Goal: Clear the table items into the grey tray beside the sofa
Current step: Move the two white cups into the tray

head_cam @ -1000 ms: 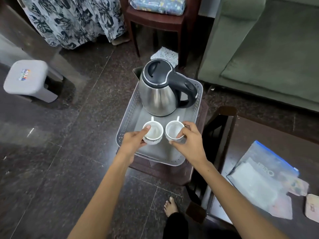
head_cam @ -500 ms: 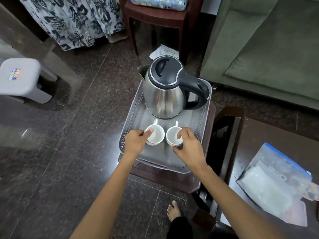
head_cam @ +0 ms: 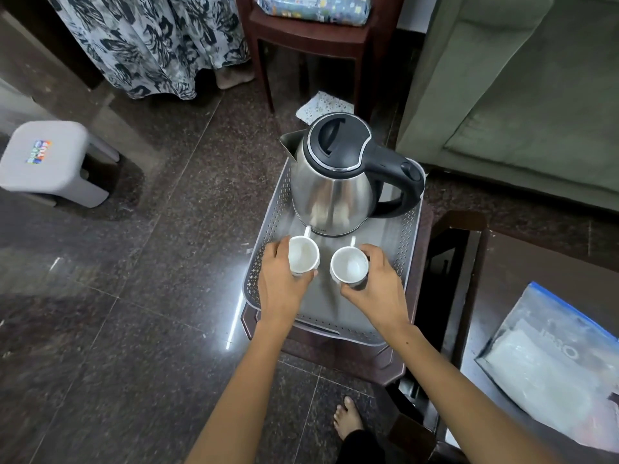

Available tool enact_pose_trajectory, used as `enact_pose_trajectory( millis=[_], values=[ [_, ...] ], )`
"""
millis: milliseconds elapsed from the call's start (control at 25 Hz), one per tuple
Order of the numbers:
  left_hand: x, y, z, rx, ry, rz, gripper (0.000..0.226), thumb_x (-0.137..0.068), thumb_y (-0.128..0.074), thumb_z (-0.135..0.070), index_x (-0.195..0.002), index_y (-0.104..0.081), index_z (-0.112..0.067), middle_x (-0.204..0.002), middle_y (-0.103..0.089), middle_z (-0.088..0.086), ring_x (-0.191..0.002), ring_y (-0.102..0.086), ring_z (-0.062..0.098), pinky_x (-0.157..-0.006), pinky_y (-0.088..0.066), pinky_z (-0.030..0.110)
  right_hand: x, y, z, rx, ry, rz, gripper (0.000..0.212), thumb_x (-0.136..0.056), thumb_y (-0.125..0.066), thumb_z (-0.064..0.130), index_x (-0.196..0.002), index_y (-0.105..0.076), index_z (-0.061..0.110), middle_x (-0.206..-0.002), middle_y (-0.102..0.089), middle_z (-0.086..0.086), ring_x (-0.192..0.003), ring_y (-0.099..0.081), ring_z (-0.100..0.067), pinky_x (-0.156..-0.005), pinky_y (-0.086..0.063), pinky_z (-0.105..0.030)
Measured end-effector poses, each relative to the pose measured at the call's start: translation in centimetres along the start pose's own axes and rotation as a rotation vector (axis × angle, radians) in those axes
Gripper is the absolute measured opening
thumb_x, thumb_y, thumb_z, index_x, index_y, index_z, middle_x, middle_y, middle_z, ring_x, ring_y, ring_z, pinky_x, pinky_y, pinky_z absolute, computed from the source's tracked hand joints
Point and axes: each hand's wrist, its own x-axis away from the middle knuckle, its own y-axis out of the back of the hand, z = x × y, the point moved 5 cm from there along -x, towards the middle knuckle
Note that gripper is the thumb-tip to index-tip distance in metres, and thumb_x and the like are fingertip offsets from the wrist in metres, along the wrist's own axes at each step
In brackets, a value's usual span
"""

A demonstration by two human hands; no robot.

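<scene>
Two white cups sit side by side on the near half of the grey tray (head_cam: 407,259), one in each hand. The left cup (head_cam: 303,254) is tipped, its mouth turned toward the right cup (head_cam: 348,265), which stands closer to upright; both handles point away, toward the kettle (head_cam: 335,182). The left hand (head_cam: 283,281) is wrapped around its cup from the outer side, thumb under the near edge; the right hand (head_cam: 378,284) is curled around its cup the same way from the right. The kettle, steel with a black lid and handle, fills the tray's far half, spout over the far left corner, handle toward the far right corner. A small dark mark near its base is too small to read. The tray's long axis runs away from the person; it rests on a dark brown stool (head_cam: 365,360), just short of the green sofa (head_cam: 522,95). At the right, on a dark table (head_cam: 536,259), lies a clear plastic pouch (head_cam: 549,360) with a blue edge, bearing upside-down lettering that I cannot make out fully. A grey plastic stool (head_cam: 50,162) with a colourful sticker, illegible, stands on the floor at the left. A wooden chair (head_cam: 311,38) stands beyond the tray, a patterned cloth (head_cam: 150,41) hanging to its left. A bare foot (head_cam: 348,418) shows below.
</scene>
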Motion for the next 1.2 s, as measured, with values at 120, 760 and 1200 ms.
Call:
enact_pose_trajectory(
  millis=[120,760,1200],
  values=[
    [0.0,0.4,0.2,-0.019,0.002,-0.009,0.069,-0.065,-0.083,-0.027,-0.126,-0.053,-0.015,-0.121,-0.054,0.008,-0.103,-0.058,0.03,-0.079,-0.049,0.04,0.0,0.1,0.1,-0.034,-0.006,-0.006,0.065,-0.066,-0.078,0.027,-0.123,-0.048,0.017,-0.117,-0.058,-0.003,-0.097,-0.062,-0.031,-0.074,-0.051,-0.038],
    [-1.3,0.4,0.5,-0.07,-0.056,-0.017,0.08,-0.068,-0.082,-0.019,-0.136,-0.045,-0.003,-0.122,-0.054,0.019,-0.106,-0.057,0.036,-0.087,-0.046,0.041,-0.6,-1.1,1.3,-0.045,0.004,0.019,0.062,-0.07,-0.078,0.032,-0.121,-0.049,0.014,-0.121,-0.056,-0.001,-0.097,-0.063,-0.028,-0.072,-0.051,-0.037],
    [-0.8,0.3,0.2,-0.07,-0.07,-0.027,0.076,-0.07,-0.08,-0.015,-0.136,-0.044,-0.003,-0.126,-0.053,0.02,-0.11,-0.055,0.036,-0.09,-0.043,0.039,-0.6,-1.2,1.4,-0.058,0.007,0.026,0.061,-0.069,-0.078,0.029,-0.121,-0.048,0.015,-0.121,-0.056,-0.002,-0.095,-0.063,-0.03,-0.071,-0.051,-0.037]
  ],
)
